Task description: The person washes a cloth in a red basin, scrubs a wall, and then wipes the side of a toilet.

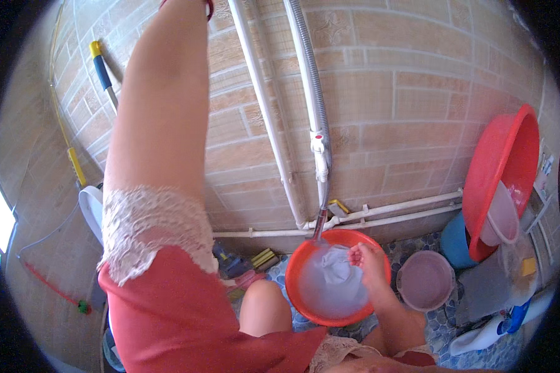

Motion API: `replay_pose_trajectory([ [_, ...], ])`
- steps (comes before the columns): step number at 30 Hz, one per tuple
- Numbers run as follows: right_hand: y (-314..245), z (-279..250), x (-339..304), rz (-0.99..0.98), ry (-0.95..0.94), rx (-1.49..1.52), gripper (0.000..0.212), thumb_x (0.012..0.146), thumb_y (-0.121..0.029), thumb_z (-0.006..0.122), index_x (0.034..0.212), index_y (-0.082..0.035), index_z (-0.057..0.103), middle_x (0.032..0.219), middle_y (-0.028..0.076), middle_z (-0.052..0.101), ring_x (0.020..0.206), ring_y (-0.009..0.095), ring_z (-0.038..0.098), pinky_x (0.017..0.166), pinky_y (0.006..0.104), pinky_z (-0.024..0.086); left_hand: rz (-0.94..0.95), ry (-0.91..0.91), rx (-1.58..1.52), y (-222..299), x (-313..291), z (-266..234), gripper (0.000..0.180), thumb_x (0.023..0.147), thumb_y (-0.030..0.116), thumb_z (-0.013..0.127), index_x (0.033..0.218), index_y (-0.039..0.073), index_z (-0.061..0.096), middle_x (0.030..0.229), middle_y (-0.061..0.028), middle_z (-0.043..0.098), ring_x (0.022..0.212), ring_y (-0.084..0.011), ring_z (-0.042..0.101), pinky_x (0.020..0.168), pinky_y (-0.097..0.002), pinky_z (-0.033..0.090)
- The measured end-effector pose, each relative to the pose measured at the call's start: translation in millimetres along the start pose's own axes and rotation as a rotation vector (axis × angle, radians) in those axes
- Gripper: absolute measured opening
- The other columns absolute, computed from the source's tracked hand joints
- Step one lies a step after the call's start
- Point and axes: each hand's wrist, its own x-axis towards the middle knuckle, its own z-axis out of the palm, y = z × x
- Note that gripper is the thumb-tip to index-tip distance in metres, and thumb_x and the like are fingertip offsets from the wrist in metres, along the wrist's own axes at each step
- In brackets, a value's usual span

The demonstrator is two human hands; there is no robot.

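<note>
A round red basin (302, 304) stands on the pebble-pattern floor, holding water and a white cloth (337, 264). My right hand (368, 260) reaches into the basin from the right, its fingers closed on the cloth's edge. A thin stream runs from a tap (320, 221) on the white pipe above the basin's far rim. My left arm (158, 118) rises up along the tiled wall, with a red bangle at the wrist. The hand itself is cut off by the top edge. My bare knee (264, 304) is beside the basin's left rim.
A big red tub (504, 161) leans on the wall at the right, with a clear jug (501, 217) in it and a blue bucket (457, 239) below. A small pink bucket (424, 280) stands right of the basin. A grey hose (311, 74) and a mop handle (102, 71) lie against the wall.
</note>
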Motion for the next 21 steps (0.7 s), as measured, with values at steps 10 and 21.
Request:
replay_pose_trajectory([
  [10,-7.3,-9.7,16.2,0.024,0.097,0.051,0.022,0.086,-0.02,0.049,0.077,-0.002,0.058,0.072,0.01,0.061,0.062,0.016,0.057,0.059,0.0278,0.046,0.129,-0.051,0.015,-21.4,-188.8,78.3,0.059,0.085,0.031,0.042,0.131,-0.001,0.025,0.137,-0.0268,0.018,0.126,-0.0406,0.021,0.104,-0.0396,0.021],
  [21,-2.1,8.7,3.0,0.013,-0.015,-0.1,0.024,0.086,-0.02,0.047,0.074,-0.003,0.059,0.073,0.008,0.063,0.06,0.014,0.058,0.056,0.0263,0.046,-0.518,-0.289,-0.392,-128.5,-516.3,124.6,0.068,0.079,0.024,0.051,0.133,-0.003,0.019,0.137,-0.0284,0.015,0.129,-0.0393,0.01,0.107,-0.0412,0.009],
])
